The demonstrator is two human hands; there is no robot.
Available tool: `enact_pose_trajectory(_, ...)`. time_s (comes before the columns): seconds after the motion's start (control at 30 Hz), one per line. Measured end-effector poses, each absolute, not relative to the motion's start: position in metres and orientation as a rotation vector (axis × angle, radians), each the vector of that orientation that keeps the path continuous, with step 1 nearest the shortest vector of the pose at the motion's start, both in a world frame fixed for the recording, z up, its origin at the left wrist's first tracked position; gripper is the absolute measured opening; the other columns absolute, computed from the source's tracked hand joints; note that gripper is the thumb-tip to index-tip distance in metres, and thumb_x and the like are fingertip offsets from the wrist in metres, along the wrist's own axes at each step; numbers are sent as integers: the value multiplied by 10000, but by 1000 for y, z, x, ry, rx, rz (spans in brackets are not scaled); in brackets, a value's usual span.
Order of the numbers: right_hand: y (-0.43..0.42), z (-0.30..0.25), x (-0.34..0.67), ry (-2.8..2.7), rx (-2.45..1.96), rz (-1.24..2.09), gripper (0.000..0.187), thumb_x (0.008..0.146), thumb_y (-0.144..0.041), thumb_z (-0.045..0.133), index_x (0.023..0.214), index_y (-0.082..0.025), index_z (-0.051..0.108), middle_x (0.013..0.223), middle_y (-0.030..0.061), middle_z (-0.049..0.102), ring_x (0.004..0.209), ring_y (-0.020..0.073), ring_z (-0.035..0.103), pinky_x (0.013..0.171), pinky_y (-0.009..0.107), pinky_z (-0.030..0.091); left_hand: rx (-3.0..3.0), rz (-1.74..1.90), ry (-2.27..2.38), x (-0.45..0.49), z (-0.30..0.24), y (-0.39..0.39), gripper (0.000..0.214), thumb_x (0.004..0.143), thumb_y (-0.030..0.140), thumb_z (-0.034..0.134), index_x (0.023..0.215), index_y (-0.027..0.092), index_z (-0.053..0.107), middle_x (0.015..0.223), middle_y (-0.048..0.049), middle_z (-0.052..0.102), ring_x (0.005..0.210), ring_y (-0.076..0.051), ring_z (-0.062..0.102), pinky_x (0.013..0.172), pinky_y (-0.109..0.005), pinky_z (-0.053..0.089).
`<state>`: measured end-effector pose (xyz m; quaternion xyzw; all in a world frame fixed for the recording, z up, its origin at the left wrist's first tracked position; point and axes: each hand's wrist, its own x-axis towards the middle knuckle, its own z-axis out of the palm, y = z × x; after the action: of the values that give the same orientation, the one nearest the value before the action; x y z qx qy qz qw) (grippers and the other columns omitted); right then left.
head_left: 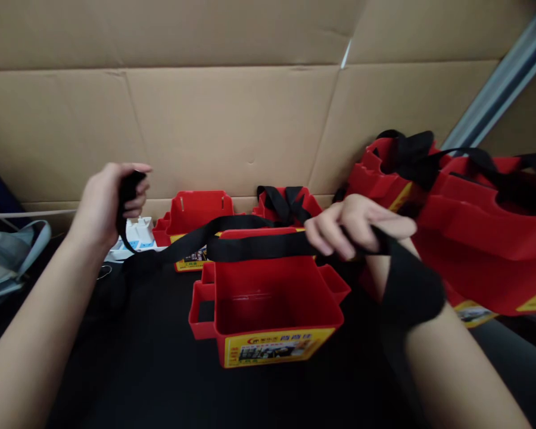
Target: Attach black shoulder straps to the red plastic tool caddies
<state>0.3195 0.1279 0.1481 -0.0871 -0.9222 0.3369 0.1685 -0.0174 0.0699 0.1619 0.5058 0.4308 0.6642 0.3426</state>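
A red plastic box point(259, 298) with side pockets and a yellow printed label point(279, 347) sits on the black surface in front of me. Across its back edge runs a black webbing strap point(261, 247). My right hand point(352, 226) is closed on this strap at the box's right rear, and a length of it drapes over my right forearm. Raised at the left, my left hand point(116, 199) is closed around a black strap part whose exact form I cannot make out. From that hand a strap hangs down and runs right, behind the box.
Behind stand a red box point(201, 211) with slots and another red box point(312, 205) with a black strap in it. Several red boxes point(482, 232) with straps crowd the right. A white power strip point(138, 235) lies at left, by a cardboard wall point(232, 125).
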Motion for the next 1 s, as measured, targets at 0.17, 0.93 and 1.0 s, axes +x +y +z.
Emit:
enact_pose_trajectory(0.17,85,165,279,-2783,-237,1108,195,864,-221,478,946,-136,635,1063,95,612,965,148,574,827,281,451,2057,1308,1344,12,149,64,147,775,321,580,823,184,610,644,21,502,522,-77,417,447,-192,314)
enact_pose_trajectory(0.93,73,133,238,-2776,-804,86,181,880,-236,481,916,-163,643,822,46,645,724,142,564,658,262,380,2422,797,1441,34,127,73,180,777,357,572,775,182,614,707,20,609,643,-123,517,594,-226,370)
enact_pose_trajectory(1.0,79,145,254,-2906,-503,507,147,858,-230,530,853,-154,655,800,32,638,713,111,567,677,231,405,2423,784,1493,34,127,73,161,773,326,570,737,177,621,673,21,608,630,-123,519,595,-230,365)
